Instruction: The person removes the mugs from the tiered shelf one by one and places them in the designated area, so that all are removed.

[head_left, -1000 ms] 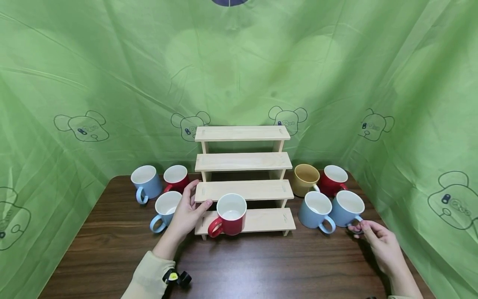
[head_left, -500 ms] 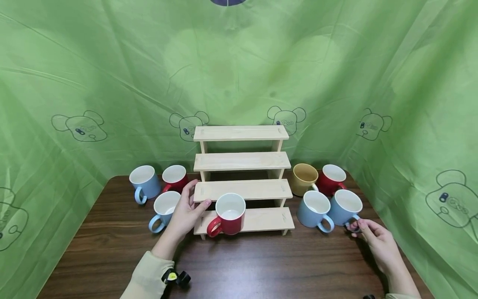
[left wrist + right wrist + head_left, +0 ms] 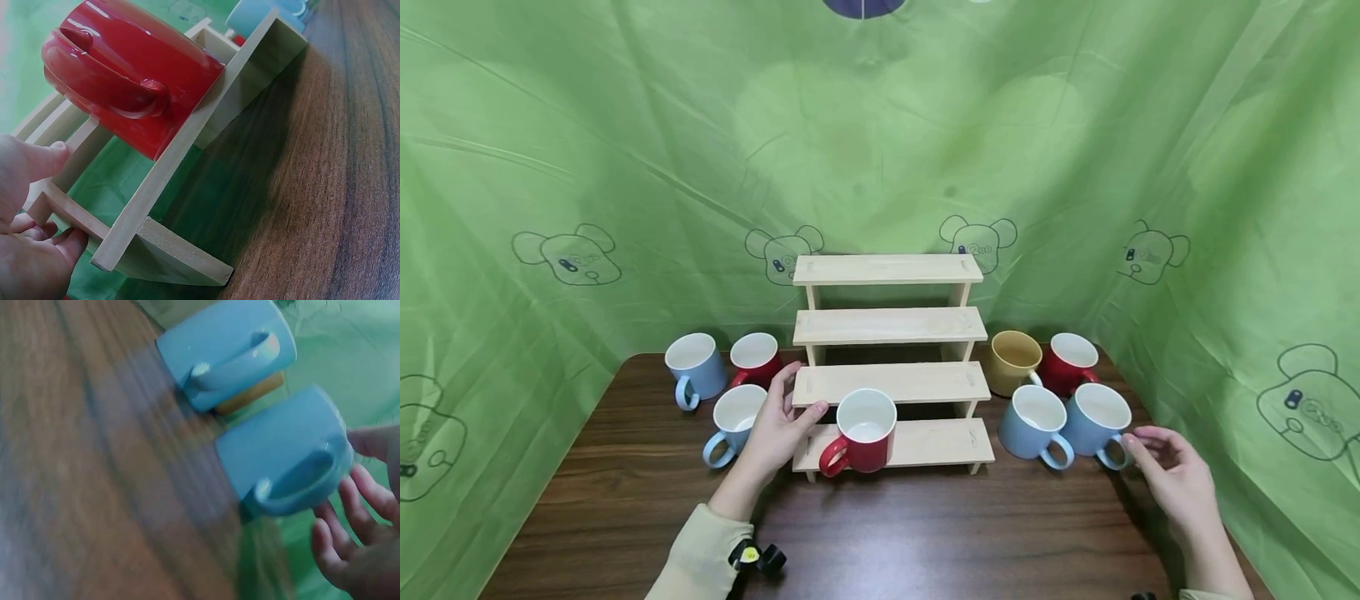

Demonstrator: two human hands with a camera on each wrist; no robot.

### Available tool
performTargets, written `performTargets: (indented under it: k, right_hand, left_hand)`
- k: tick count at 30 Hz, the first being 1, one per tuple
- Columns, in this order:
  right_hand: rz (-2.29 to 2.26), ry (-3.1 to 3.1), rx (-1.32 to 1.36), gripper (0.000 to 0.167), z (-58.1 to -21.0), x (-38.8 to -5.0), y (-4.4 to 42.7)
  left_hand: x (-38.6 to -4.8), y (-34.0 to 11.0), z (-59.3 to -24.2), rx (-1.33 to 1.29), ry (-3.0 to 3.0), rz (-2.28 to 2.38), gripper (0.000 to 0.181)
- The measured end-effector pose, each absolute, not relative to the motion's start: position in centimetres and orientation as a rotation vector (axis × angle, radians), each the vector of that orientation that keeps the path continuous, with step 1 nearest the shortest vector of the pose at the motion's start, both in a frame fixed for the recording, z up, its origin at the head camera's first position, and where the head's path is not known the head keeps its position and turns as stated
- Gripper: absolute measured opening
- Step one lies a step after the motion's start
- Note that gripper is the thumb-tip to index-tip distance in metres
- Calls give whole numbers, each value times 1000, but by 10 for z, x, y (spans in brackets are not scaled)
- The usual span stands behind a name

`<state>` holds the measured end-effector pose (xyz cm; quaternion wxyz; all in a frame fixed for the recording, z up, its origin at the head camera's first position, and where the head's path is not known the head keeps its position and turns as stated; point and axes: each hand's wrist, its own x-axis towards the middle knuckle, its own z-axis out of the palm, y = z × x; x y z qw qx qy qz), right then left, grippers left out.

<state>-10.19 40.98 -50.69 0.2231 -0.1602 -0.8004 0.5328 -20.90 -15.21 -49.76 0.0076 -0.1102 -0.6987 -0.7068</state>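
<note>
My left hand (image 3: pixel 775 433) grips the left end of a step on the pale wooden stepped stand (image 3: pixel 891 383). In the left wrist view its thumb lies on top while the fingers curl round the side. On the lowest step stands a red mug (image 3: pixel 868 450) with a white inside, its handle toward the front left. To the right, my right hand (image 3: pixel 1176 479) is beside the handle of the outer light blue mug (image 3: pixel 1088 429). Its fingers are apart and loosely bent, near or just touching the handle, as the right wrist view shows.
Beside the outer blue mug stands another blue mug (image 3: pixel 1030 429), with a yellow mug (image 3: pixel 1009 375) and a red mug (image 3: pixel 1062 371) behind. Left of the stand are two blue mugs and one red mug (image 3: pixel 756 367). A green cloth (image 3: pixel 880 150) hangs around the brown table (image 3: pixel 925 533).
My right hand has let go of the blue mug's handle, its fingers spreading and shifting slightly right. The left hand keeps its hold on the stand.
</note>
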Motion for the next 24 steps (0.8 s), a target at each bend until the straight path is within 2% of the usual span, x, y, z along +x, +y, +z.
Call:
performTargets:
  k: [5,15,19,24]
  right_hand:
    - [1283,-2063,-480,25,-481,-106,392]
    - [1645,-1999,15,27,-421,-122,322]
    - [1654,-2082,239,29,-418,-127,298]
    - [1696,-2138,505,35,-434,-127,276]
  left_hand:
    - [-209,-151,-498,-356,-2189,-2201,84]
    - [-209,-154,-499,-340,-2179,-2230,85]
    - [-209,-154,-498,-345,-2177,-2240,86]
    - [-209,-154,-498,-344,-2174,-2247,86]
